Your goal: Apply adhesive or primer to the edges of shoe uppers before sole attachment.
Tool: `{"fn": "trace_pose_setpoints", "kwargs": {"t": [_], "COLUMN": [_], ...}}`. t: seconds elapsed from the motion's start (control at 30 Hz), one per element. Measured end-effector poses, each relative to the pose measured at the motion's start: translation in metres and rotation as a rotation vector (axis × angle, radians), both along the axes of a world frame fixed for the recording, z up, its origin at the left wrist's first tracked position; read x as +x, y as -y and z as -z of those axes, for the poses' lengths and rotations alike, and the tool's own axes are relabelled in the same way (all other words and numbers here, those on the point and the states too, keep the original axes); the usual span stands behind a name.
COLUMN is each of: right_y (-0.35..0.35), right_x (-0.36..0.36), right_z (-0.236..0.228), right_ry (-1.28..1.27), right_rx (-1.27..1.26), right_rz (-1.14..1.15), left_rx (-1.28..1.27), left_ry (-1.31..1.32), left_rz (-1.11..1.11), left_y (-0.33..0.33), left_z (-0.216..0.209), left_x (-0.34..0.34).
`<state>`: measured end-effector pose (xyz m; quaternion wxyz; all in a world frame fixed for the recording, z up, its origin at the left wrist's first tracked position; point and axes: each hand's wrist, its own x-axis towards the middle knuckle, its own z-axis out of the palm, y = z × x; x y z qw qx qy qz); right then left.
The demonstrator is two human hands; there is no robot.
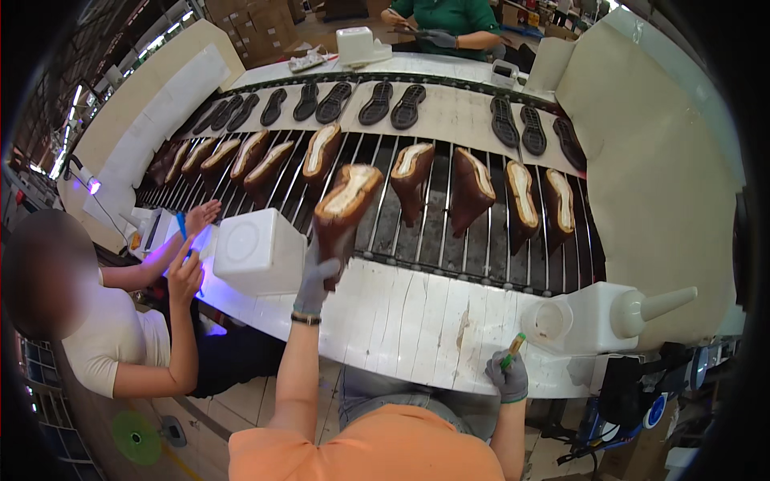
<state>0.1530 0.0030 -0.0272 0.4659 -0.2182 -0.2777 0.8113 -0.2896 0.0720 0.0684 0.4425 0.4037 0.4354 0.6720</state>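
Near the middle of the frame the left hand [314, 276], in a grey glove, has its grip clenched around the lower end of a brown shoe upper [345, 210], holding it up with its pale cream underside facing the camera. The shoe hangs above the near edge of the conveyor [481, 256], whose dark rods run across the centre of the picture.

At the lower right the right hand [508, 375], also gloved in grey, is clenched on a small brush [513, 346] with a tan tip and green handle. This hand rests at the near rim of the white surface [417, 317], just left of a white container [589, 317] with a cone-shaped spout pointing right.

A white square tub [258, 251] sits on the surface just left of the held shoe.

On the conveyor, a row of other brown uppers [469, 188] lies with cream bottoms up, stretching from the left of the frame to the right. Behind them, toward the top, black outsoles [393, 104] lie in pairs on a lighter belt.

At the lower left a seated person in a white shirt [112, 337] raises both hands near a purple-lit spot. At the top centre another person in a green top [449, 16] works on the far side of the line.
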Motion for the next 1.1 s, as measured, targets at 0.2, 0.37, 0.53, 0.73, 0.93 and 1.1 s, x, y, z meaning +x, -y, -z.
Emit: {"fn": "trace_pose_setpoints", "kwargs": {"t": [0.2, 0.37, 0.53, 0.73, 0.93, 1.1], "right_y": [0.001, 0.000, 0.001, 0.008, 0.009, 0.005], "right_x": [0.000, 0.001, 0.007, 0.012, 0.013, 0.011], "right_z": [0.001, 0.004, 0.011, 0.031, 0.033, 0.027], "right_ry": [-0.027, -0.041, -0.035, -0.083, -0.140, 0.053], "right_rx": [0.004, -0.004, -0.082, -0.194, -0.227, -0.295], "right_rz": [0.015, 0.029, -0.020, 0.041, -0.011, 0.011], "left_rx": [-0.241, -0.279, 0.085, -0.114, -0.536, -0.659], "left_ry": [-0.200, -0.177, -0.157, 0.007, 0.043, -0.499], "left_rz": [-0.235, -0.606, -0.355, 0.082, 0.250, 0.172], "left_y": [-0.132, -0.139, -0.140, -0.218, -0.339, -0.376], "left_z": [0.034, 0.068, 0.044, 0.055, 0.100, 0.108], "left_x": [-0.050, -0.025, 0.042, 0.116, 0.155, 0.168]}}
